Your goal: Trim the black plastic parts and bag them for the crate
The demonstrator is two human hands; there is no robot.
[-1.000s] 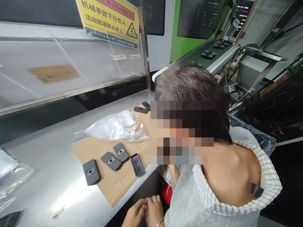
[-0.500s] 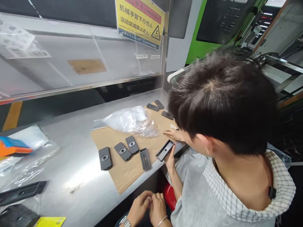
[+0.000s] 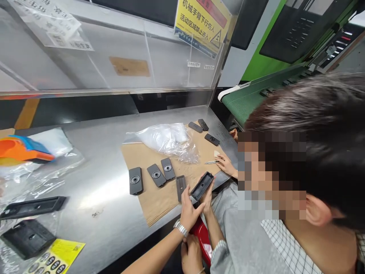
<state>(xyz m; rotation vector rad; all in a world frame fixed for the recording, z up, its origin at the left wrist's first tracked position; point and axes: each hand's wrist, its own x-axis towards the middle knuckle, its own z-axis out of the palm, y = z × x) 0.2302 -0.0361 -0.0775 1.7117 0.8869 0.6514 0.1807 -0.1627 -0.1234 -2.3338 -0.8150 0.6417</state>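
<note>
My left hand, with a metal watch at the wrist, reaches up beside a black hollow plastic housing. Its fingers are stretched out and the thumb stands apart at the housing's lower edge; I cannot tell whether it touches. A co-worker's hand holds this housing from below, its hollow side facing up. Low by the red stool, my right hand has curled fingers, and whatever may be inside is hidden. Another open housing lies on the brown paper just left of my left hand's fingertips.
Several dark plates with round emblems lie on the paper, beside a clear plastic bag. The co-worker's other hand rests by a thin metal tool. More black parts, a yellow sticker sheet and an orange-blue item are at left.
My hands were together low in front; the left has risen to the housing while the right stays down. The view has shifted, and the co-worker's head appears farther right.
</note>
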